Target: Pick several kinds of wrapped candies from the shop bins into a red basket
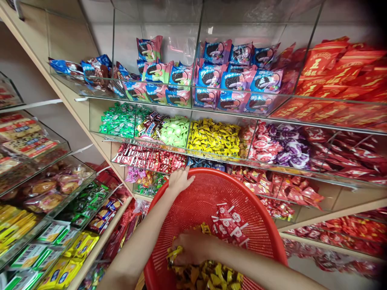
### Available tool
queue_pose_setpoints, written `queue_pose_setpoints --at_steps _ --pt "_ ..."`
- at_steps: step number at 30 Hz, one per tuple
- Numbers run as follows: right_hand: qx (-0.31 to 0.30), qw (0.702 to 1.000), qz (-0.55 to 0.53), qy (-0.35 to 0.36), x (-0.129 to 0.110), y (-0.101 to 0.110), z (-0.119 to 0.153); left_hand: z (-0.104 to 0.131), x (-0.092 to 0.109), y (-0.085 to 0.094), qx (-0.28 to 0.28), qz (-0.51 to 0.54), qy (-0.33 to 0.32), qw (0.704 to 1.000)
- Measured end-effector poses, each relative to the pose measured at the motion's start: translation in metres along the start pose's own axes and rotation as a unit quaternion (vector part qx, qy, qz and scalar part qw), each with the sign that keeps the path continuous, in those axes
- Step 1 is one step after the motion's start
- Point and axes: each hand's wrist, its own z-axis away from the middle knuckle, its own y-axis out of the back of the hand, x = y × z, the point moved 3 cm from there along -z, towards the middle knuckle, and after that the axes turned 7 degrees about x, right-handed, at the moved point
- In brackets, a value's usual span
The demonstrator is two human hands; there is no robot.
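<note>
A large red mesh basket (254,189) is at the lower middle, with yellow-wrapped candies (211,276) at its bottom and red-and-white packets (229,225) beside them. Inside the basket, my right hand (192,246) reaches into the yellow candies, its fingers curled round some yellow wrappers at its left side. My left hand (180,180) lies at the basket's upper left rim, next to the shelf edge, with thumb and fingers apart.
Clear-fronted shelves (211,155) hold yellow candies (214,137), green candies (121,120), blue-and-pink packs (208,76) and red bags (323,60). Another slanted rack (65,193) of snacks runs along the left. A wooden divider (72,106) slopes between them.
</note>
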Motion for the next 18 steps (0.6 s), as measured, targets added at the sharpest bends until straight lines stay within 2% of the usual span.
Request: queue_pose_setpoints --at_steps 7,11,14,18 --pt "-0.013 0.998 0.052 0.033 -0.003 0.008 0.030 0.000 0.001 0.002 -0.011 0.006 0.006 1.000" --pt "-0.025 0.999 -0.018 0.030 0.001 -0.004 0.042 0.000 0.000 0.002 -0.005 0.009 0.004 1.000" --pt "-0.012 0.997 -0.071 0.020 0.006 -0.016 0.045 0.000 -0.001 0.001 0.003 0.008 0.002 1.000" --pt "0.004 0.996 -0.087 0.002 0.010 -0.024 0.043 0.000 0.000 0.001 0.003 0.007 0.003 1.000"
